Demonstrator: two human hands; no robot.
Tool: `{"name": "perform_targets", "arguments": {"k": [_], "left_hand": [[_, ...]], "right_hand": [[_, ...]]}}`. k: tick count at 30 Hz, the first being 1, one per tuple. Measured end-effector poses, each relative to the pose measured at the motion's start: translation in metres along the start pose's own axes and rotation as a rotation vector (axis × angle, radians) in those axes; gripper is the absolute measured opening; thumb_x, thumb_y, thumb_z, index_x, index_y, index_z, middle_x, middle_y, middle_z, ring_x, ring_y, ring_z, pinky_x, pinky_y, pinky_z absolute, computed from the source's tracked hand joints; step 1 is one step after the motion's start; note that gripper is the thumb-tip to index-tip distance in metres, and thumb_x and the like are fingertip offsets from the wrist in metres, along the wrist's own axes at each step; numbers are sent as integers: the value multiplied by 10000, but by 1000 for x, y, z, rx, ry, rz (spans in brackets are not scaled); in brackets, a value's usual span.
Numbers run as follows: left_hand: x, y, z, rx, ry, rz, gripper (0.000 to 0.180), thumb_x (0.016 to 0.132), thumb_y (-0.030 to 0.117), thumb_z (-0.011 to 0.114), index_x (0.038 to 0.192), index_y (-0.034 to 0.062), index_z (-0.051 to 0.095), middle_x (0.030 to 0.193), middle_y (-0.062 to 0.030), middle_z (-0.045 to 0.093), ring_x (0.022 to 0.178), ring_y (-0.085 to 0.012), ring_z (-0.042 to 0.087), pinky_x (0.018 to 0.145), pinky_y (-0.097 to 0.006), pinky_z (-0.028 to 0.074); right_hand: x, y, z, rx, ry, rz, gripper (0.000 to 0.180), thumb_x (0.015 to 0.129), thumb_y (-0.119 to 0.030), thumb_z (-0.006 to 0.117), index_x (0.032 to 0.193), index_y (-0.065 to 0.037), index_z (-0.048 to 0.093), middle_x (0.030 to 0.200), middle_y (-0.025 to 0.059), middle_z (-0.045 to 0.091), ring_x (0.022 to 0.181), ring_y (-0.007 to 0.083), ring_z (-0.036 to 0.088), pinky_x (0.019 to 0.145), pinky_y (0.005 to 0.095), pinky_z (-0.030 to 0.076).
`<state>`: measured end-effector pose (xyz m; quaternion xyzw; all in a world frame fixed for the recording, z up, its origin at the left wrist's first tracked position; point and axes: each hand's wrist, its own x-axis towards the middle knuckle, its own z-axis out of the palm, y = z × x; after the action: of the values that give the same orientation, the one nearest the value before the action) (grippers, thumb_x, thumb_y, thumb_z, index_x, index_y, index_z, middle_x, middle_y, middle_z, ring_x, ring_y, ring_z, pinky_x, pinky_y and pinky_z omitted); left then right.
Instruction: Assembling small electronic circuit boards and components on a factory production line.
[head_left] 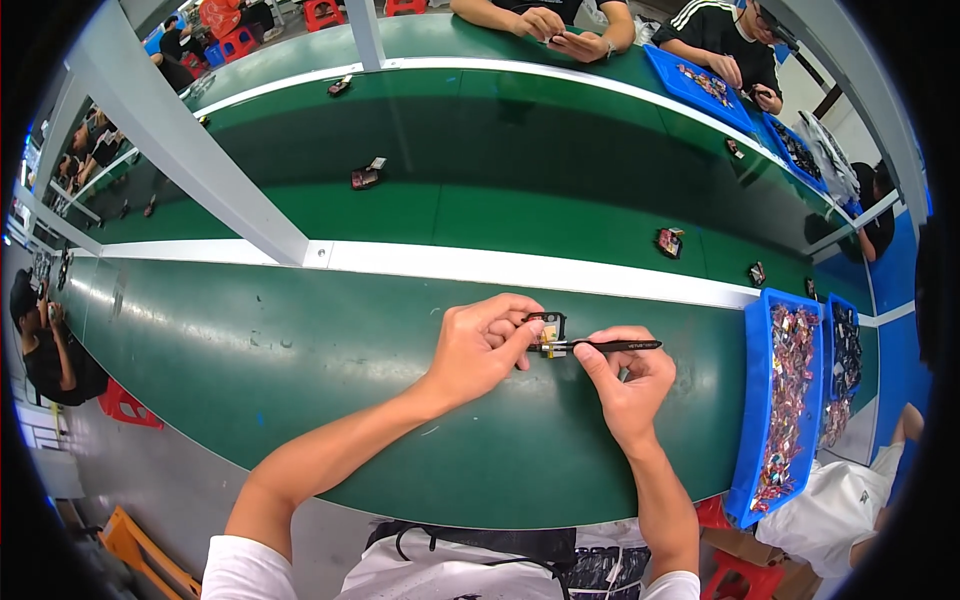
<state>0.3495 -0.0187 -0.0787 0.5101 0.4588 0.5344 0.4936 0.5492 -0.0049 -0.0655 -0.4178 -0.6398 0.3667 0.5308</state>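
Note:
My left hand (478, 345) is closed, holding a small black plastic frame (561, 322) between thumb and fingers over the green tabletop. Inside that frame shows a small gold-and-white part (549, 333), too small to make out fully. Black tweezers (630, 346) lie between the thumb and fingers of my right hand (638, 392). Their tips point left and reach the frame's lower side, close to my left fingertips. Whether the tips grip anything cannot be made out.
A blue tray (752, 400) of small reddish-and-metallic parts stands at the right of the green table (300, 340). Beyond a white rail (500, 272) runs a green conveyor belt (560, 200) with several small dark pieces. A slanting white post (190, 130) rises at left. Co-workers sit opposite.

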Motion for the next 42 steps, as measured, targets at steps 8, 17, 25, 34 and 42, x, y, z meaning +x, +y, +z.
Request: {"name": "perform_targets", "arguments": {"k": [8, 17, 25, 34, 42], "left_hand": [[0, 2, 5, 23, -18, -15, 188, 957, 37, 666, 1123, -52, 663, 903, -102, 733, 639, -103, 681, 468, -221, 506], [-1, 1, 6, 42, 25, 8, 161, 951, 64, 678, 1083, -26, 667, 817, -72, 708, 595, -96, 671, 447, -226, 504], [0, 0, 7, 75, -10, -27, 186, 956, 46, 669, 1117, -47, 663, 902, -95, 732, 638, -100, 677, 467, -226, 509], [-1, 2, 4, 46, -51, -17, 194, 957, 35, 660, 1129, -55, 666, 942, -114, 732, 656, -121, 688, 477, -236, 519], [-1, -1, 4, 17, -59, 59, 189, 957, 17, 651, 1127, -64, 670, 950, -125, 734, 659, -148, 709, 480, -245, 534]], "right_hand": [[-3, 5, -2, -88, 1, -50, 127, 795, 3, 828, 858, 15, 719, 701, -4, 672, 456, -6, 423, 438, 195, 279], [-5, 1, 2, -150, 43, -47, 130, 783, -18, 842, 837, 10, 727, 721, 6, 693, 447, -1, 423, 432, 203, 279], [-4, 2, 1, -177, 49, -89, 128, 779, -15, 841, 833, 8, 728, 743, 21, 706, 441, 4, 421, 433, 204, 284], [-3, 1, 0, -6, -31, 129, 124, 821, -6, 809, 887, 23, 707, 781, 24, 706, 509, 4, 463, 473, 194, 332], [6, -6, -7, 295, -58, 492, 137, 874, 17, 755, 976, 53, 671, 876, 100, 714, 800, 130, 696, 700, 217, 529]]}}
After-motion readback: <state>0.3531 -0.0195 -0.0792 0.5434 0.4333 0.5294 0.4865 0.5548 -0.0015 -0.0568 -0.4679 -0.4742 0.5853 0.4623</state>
